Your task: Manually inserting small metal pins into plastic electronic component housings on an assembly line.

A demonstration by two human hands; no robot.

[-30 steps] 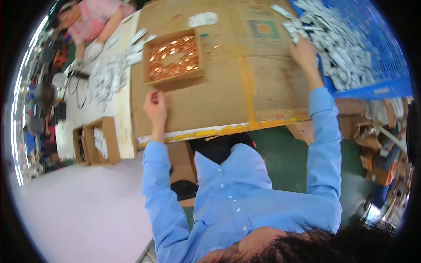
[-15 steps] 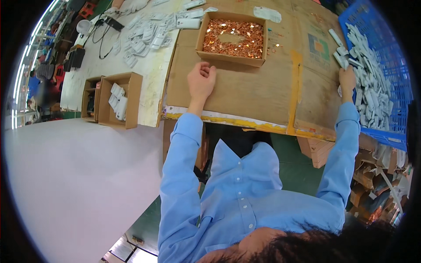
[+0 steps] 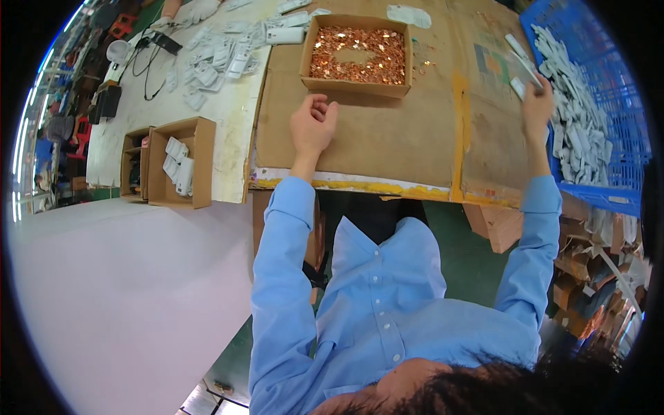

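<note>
My right hand (image 3: pixel 537 107) is at the right side of the table, beside the blue crate, its fingers closed on a slim white plastic casing (image 3: pixel 530 71). Another white casing (image 3: pixel 517 88) lies at its fingertips, and one more (image 3: pixel 513 44) is farther off by the crate. My left hand (image 3: pixel 313 126) hovers over or rests on the cardboard sheet (image 3: pixel 387 145), fingers loosely curled and nothing visible in them. Just beyond it stands an open cardboard box (image 3: pixel 356 86) of small copper-coloured metal pieces (image 3: pixel 332 66), with a shallow hollow in the middle.
The blue crate (image 3: pixel 626 131) on the right is heaped with white casings (image 3: pixel 577 117). Far left, white parts (image 3: pixel 214 62) lie in a pile, a gloved hand (image 3: pixel 197 12) near them. A small cardboard box (image 3: pixel 200 162) holds white parts. A clear bag (image 3: pixel 408 15) lies behind the copper pieces.
My right hand has drawn back from the crate's edge, slightly left, with a white casing tilted up in its fingers. My left hand stays curled in nearly the same place. The view has shifted slightly.
</note>
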